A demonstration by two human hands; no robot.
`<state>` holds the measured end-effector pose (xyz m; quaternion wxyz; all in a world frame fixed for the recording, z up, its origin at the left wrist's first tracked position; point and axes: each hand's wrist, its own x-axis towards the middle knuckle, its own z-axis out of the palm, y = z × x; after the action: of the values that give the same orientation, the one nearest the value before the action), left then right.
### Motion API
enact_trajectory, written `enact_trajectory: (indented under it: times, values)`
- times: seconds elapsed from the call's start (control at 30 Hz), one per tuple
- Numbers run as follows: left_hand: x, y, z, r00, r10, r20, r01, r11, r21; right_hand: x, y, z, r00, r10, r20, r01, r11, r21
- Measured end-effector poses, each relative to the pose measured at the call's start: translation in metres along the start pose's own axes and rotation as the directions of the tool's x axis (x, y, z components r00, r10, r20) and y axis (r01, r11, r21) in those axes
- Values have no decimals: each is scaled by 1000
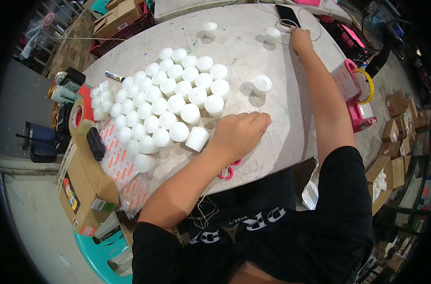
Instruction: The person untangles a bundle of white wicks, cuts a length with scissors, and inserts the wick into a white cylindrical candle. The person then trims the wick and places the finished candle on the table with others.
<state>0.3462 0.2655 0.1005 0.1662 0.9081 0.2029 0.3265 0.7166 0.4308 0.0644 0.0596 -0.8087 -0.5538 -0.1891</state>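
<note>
My right hand [302,40] reaches to the far right of the pale table, its fingers closed on a thin white cable [287,22] beside a black phone [287,15]. My left hand [240,135] rests on the table near the front edge, fingers curled; what they hold, if anything, is hidden. Just left of it a small white cylinder [197,139] lies tilted at the corner of a close-packed group of similar white cylinders [175,103]. Three more stand apart: one white cylinder [262,85] between my hands, another [272,36] near my right hand, a third [210,30] at the back.
Pink-handled scissors [228,172] lie partly under my left forearm. Along the left stand a cardboard box [85,182], a red tape dispenser [79,112], a marker [114,76] and plastic packaging [123,163]. A pink tape holder with yellow tape [365,86] sits at the right edge.
</note>
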Motion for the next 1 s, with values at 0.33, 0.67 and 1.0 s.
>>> enact_trajectory:
  times: [0.33, 0.67, 1.0]
  values:
    - [2, -9, 3, 999, -23, 26, 23, 999, -31, 38, 57, 22, 988, 86, 124, -82, 996, -42]
    - [-1, -13, 6, 996, -83, 33, 86, 994, -74, 11, -24, -88, 817, -163, 553, 371, 883, -287]
    - [-2, -17, 11, 995, -79, 68, 82, 996, -33, -17, -146, -89, 931, -260, 255, 238, 964, 115]
